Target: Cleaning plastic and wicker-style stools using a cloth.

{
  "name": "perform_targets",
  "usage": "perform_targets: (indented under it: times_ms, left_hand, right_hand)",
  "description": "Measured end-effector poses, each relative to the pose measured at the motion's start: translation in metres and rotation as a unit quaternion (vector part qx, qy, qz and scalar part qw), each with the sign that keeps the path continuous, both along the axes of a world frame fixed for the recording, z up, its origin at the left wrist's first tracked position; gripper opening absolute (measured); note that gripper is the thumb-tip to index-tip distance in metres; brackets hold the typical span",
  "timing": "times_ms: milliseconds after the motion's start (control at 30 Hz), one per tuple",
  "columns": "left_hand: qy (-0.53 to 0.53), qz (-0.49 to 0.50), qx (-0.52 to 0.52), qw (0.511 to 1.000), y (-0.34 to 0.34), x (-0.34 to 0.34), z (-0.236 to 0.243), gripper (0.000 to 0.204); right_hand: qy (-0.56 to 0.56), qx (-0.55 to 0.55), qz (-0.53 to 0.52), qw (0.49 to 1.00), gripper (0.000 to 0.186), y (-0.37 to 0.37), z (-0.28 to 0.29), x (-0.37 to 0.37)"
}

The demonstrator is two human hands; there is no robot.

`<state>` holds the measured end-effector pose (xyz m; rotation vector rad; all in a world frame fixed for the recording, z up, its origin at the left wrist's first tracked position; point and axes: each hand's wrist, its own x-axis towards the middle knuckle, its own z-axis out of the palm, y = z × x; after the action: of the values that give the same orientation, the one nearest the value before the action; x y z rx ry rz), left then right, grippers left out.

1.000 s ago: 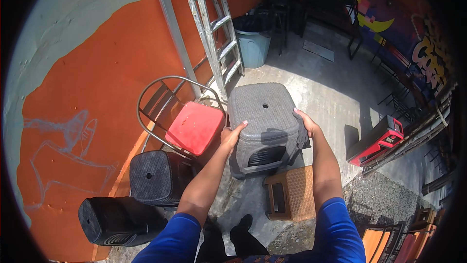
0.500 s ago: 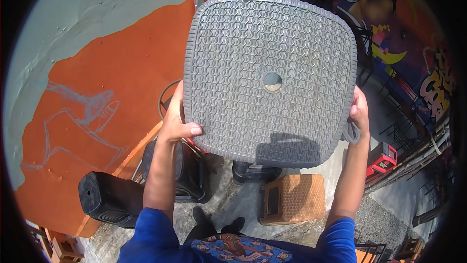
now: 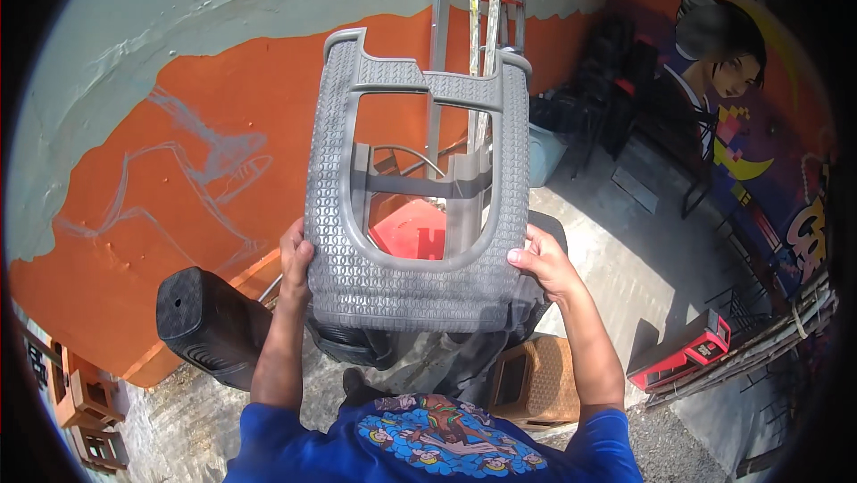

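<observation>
A grey plastic stool [image 3: 420, 291] with a woven pattern is raised in front of me. It is tipped so that one side with a large arched opening faces me, its seat edge low and its legs pointing up and away. On the stool's left edge, near the seat, my left hand [image 3: 297, 260] is closed. My right hand [image 3: 548, 267] grips the opposite edge, its thumb on the near side. A loose grey strip hangs by the right hand. Several fingers of both hands are hidden behind the stool.
Black stools [image 3: 210, 327] and a tan woven stool [image 3: 536, 380] stand on the concrete by my feet. Ahead, a ladder [image 3: 486, 32] leans near the orange wall [image 3: 250, 81]. A red box [image 3: 705, 349] lies at the right beside a stick fence. Wooden stools [image 3: 85, 398] are at far left.
The stool has turned from its square seat top facing me to its arched side facing me. It has also moved lower and slightly left, with both hands still on it.
</observation>
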<state>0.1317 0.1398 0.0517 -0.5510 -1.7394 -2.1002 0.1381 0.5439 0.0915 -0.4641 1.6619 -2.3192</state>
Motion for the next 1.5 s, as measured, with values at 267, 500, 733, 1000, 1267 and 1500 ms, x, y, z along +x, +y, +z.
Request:
perform_targets:
  times_ms: [267,500,733,1000,1267,1500]
  left_hand:
    - [-0.234,-0.014,0.315,0.92,-0.103,-0.022,0.018,0.096]
    - [-0.054,-0.388,0.193,0.9,-0.189,-0.045,-0.106,0.108]
    - [-0.248,-0.259,0.323,0.876,-0.187,-0.058,-0.117,0.031]
    - [-0.237,-0.2,0.257,0.915,-0.202,-0.071,-0.122,0.033]
    - [-0.181,-0.022,-0.087,0.979,-0.222,-0.087,-0.157,0.031]
    - [-0.236,-0.045,-0.048,0.97,-0.23,-0.079,-0.22,0.031]
  right_hand:
    - [0.212,0.322,0.028,0.922,0.086,-0.065,-0.063,-0.054]
    - [0.168,0.44,0.029,0.881,0.08,-0.114,-0.122,-0.092]
    - [0.226,0.524,-0.082,0.817,0.056,-0.113,-0.181,-0.154]
    - [0.195,0.802,-0.059,0.562,0.071,-0.138,-0.132,-0.166]
    - [-0.018,0.846,0.155,0.51,0.035,-0.072,-0.169,-0.118]
    - [-0.065,0.412,-0.082,0.905,0.034,-0.097,-0.06,-0.022]
